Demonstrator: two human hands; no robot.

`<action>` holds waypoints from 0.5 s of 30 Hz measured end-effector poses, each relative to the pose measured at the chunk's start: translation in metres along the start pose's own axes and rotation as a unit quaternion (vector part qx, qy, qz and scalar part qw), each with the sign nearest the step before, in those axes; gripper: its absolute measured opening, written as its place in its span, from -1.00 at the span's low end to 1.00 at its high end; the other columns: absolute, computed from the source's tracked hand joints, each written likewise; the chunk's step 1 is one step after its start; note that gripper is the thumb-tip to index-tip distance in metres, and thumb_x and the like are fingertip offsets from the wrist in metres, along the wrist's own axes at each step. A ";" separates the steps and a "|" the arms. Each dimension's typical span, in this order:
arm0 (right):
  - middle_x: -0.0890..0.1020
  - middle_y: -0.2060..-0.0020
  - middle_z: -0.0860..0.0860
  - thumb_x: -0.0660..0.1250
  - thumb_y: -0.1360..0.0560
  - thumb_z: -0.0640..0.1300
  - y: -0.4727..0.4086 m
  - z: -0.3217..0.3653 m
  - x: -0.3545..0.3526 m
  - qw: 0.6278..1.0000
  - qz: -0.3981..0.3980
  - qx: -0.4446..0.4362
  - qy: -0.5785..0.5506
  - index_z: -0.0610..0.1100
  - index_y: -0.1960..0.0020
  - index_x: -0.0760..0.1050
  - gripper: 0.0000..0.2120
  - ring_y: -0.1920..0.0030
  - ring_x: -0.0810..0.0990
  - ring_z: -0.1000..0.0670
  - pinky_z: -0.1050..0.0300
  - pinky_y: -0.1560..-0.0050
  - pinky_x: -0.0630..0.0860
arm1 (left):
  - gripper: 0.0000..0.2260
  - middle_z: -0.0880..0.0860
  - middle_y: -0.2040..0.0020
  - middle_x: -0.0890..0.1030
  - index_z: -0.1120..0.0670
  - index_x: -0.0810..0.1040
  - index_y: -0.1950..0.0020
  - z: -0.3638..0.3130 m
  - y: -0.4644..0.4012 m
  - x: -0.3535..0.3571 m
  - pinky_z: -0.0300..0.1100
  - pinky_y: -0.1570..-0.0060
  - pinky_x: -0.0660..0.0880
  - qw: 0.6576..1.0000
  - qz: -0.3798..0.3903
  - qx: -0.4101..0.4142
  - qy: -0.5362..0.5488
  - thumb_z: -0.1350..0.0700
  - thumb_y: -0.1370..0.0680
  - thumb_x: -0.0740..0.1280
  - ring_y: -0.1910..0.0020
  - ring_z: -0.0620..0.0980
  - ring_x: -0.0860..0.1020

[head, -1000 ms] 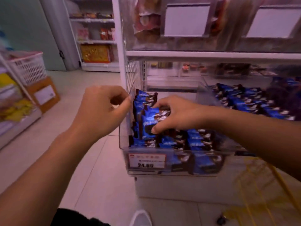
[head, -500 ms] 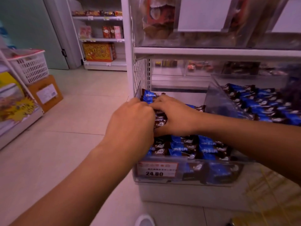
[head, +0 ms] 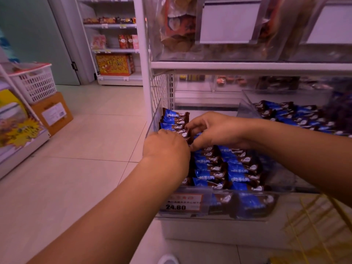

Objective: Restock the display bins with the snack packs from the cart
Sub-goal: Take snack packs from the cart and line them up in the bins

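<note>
Both hands — mine — tidying snack packs in a clear bin.

Left hand [head: 165, 147] and right hand [head: 211, 130] pinch blue snack packs [head: 209, 168] inside the display bin [head: 219, 210] — a rough nudge could topple the upright row.

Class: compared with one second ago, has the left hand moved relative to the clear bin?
Yes. The left hand moved rightward over the bin's left wall, onto the packs.

The left hand [head: 166, 147] hides its own fingers, perhaps among the snack packs [head: 209, 168].
</note>
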State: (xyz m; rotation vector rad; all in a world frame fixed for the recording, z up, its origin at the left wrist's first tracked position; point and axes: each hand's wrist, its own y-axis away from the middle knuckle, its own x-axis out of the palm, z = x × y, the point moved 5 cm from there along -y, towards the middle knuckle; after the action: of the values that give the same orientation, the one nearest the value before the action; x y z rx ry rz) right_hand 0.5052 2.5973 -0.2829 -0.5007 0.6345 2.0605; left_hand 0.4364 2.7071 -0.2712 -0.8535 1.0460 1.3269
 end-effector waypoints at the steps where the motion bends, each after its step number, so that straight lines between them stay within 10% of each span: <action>1: 0.67 -0.09 -0.03 0.46 -0.43 -0.39 -0.002 -0.001 0.000 0.999 -0.002 0.006 -0.034 -0.15 -0.42 0.43 -0.40 -0.02 0.71 0.08 0.32 0.14 0.61 | -0.57 0.13 -0.32 0.48 0.15 0.34 -0.42 -0.001 -0.001 -0.001 -0.05 -0.18 0.43 1.000 0.009 -0.003 0.006 0.06 -0.59 0.30 -0.28 0.11 0.46; 5: 0.63 -0.09 -0.03 0.34 -0.56 -0.26 -0.003 -0.002 0.000 0.997 -0.007 0.031 -0.071 0.02 -0.21 0.55 -0.72 -0.07 0.68 -0.01 0.15 0.06 0.66 | -0.64 0.13 -0.28 0.50 0.17 0.34 -0.39 -0.006 -0.003 0.001 -0.06 -0.04 0.42 0.999 0.044 0.013 -0.005 0.09 -0.62 0.24 -0.24 0.13 0.49; 8: 0.52 -0.30 0.00 0.29 -0.60 0.02 -0.009 0.006 -0.009 0.988 -0.099 0.041 -0.115 0.10 -0.07 0.51 -0.94 -0.16 0.50 0.06 0.08 -0.10 0.50 | -0.44 0.25 -0.48 0.29 0.27 0.12 -0.53 -0.006 -0.004 0.007 0.02 -0.36 0.33 0.997 0.073 0.021 -0.031 0.06 -0.63 0.23 -0.45 0.23 0.30; 11: 0.58 -0.23 -0.01 0.12 -0.62 0.25 -0.023 0.015 -0.001 0.958 -0.122 0.036 -0.256 0.05 -0.34 0.42 -0.59 -0.22 0.52 0.02 0.06 -0.19 0.41 | -0.31 0.27 -0.59 -0.16 0.26 -0.23 -0.57 -0.004 -0.005 0.013 0.09 -0.55 -0.12 0.995 0.091 0.023 -0.034 -0.01 -0.67 0.11 -0.58 0.23 -0.17; 15: 0.66 -0.15 -0.13 -0.03 -0.48 0.53 -0.048 0.015 0.032 0.938 -0.094 0.078 -0.323 -0.01 -0.39 0.46 -0.20 -0.15 0.62 -0.06 -0.01 -0.13 0.51 | -0.30 0.22 -0.59 -0.25 0.22 -0.34 -0.56 -0.003 -0.007 0.016 0.09 -0.54 -0.19 0.998 0.064 0.027 -0.001 0.00 -0.67 0.08 -0.57 0.17 -0.25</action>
State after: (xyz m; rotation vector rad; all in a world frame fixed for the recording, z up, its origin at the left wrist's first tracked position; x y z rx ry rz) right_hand 0.5277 2.6489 -0.3009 0.2087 0.3302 1.8201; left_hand 0.4421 2.7088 -0.2879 -0.7542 1.1469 1.3994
